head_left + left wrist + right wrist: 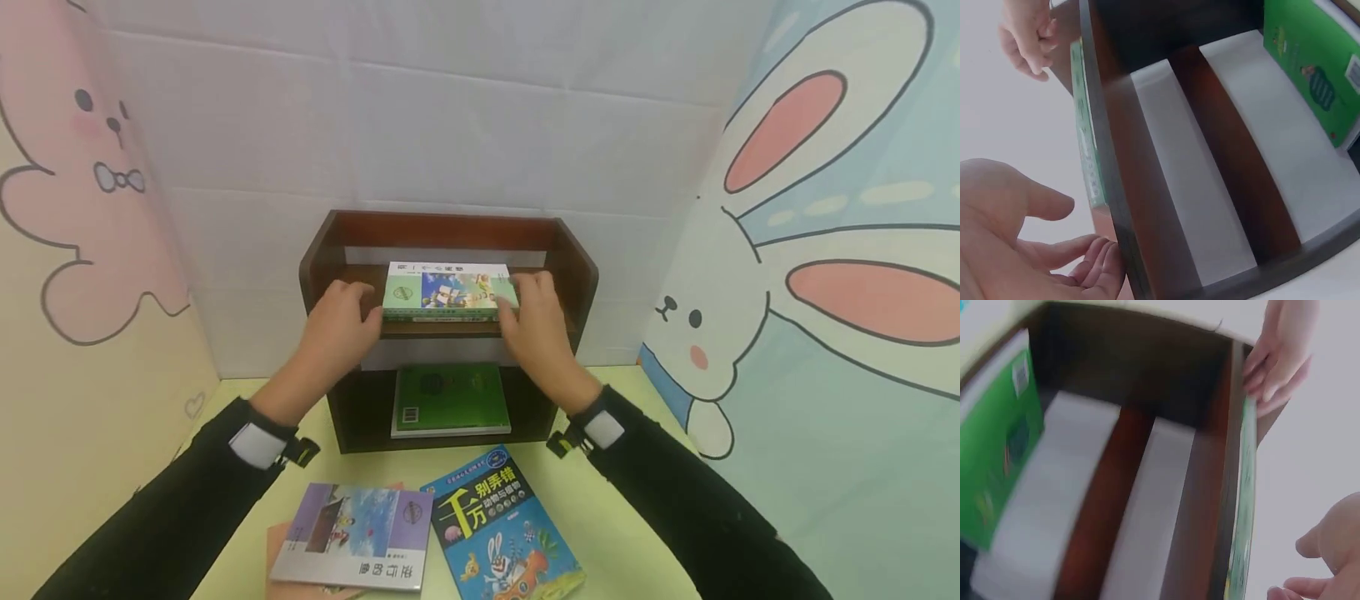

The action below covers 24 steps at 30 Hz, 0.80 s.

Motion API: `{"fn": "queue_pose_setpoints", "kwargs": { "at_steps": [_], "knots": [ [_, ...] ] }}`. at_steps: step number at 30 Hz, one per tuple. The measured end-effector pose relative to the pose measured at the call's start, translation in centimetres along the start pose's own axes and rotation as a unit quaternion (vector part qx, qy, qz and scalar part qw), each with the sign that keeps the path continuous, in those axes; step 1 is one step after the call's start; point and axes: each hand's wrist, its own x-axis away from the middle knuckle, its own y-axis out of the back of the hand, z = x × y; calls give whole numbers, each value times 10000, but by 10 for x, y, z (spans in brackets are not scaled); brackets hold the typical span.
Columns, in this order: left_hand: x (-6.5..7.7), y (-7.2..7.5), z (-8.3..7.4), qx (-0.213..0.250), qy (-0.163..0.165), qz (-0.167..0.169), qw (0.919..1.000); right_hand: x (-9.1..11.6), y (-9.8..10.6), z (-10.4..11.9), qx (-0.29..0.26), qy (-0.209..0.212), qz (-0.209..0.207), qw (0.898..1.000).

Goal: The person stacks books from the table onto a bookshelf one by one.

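Observation:
A small stack of green-edged books (pixel 450 292), the top one with a white-and-green cover and a picture, lies flat on the upper board of a dark brown shelf (pixel 315 258). My left hand (pixel 341 325) is at the stack's left side. In the left wrist view its thumb stands apart from the fingers, and the fingertips are right at the board's edge. At the right side, my right hand (pixel 534 329) overlaps the stack's corner in the head view. The right wrist view shows a gap between its fingers and the stack.
A green book (pixel 452 398) lies on the lower shelf board. In front, on the yellow surface, lie a purple-and-white book (pixel 360 533) over an orange one (pixel 279 546), and a blue book (pixel 502 533). White cloth hangs behind; rabbit-printed cloth stands at right.

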Motion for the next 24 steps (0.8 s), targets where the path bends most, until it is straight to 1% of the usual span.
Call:
{"fn": "queue_pose_setpoints", "kwargs": {
  "at_steps": [1, 3, 5, 6, 8, 10, 12, 14, 16, 18, 19, 21, 23, 24],
  "knots": [
    [13, 0, 2, 13, -94, -117, 9999, 15, 0, 3, -73, 72, -9, 9999],
    [42, -1, 9, 41, -292, -397, 9988, 49, -3, 7, -272, 86, 124, 9995],
    [72, -2, 17, 87, -384, -618, 9973, 82, -10, 7, -462, -38, 443, 9979],
    [87, -4, 23, 105, -384, -671, 9970, 98, -14, 6, -568, -179, 665, 9960],
    [114, -8, 36, 182, -258, -658, 9973, 128, -25, 1, -777, -551, 1157, 9887],
    [138, -15, 52, 287, 58, -392, 9988, 155, -36, -6, -999, -970, 1655, 9763],
    [158, -24, 73, 366, 460, 22, 9983, 179, -47, -12, -1263, -1474, 2139, 9574],
    [176, -34, 96, 367, 913, 458, 9941, 200, -55, -17, -1539, -1943, 2561, 9343],
    [191, -44, 119, 277, 1297, 827, 9877, 217, -61, -19, -1871, -2427, 2913, 9062],
    [205, -51, 138, 185, 1631, 1119, 9801, 231, -64, -19, -2246, -2859, 3099, 8785],
    [211, -54, 145, 158, 1763, 1241, 9764, 236, -65, -19, -2444, -3048, 3143, 8652],
    [222, -59, 155, 152, 1973, 1403, 9701, 242, -66, -19, -2797, -3317, 3172, 8433],
    [230, -61, 160, 169, 2084, 1505, 9663, 245, -68, -18, -3058, -3530, 3168, 8255],
    [233, -60, 161, 180, 2116, 1542, 9649, 245, -68, -17, -3123, -3615, 3180, 8190]
  ]
}}
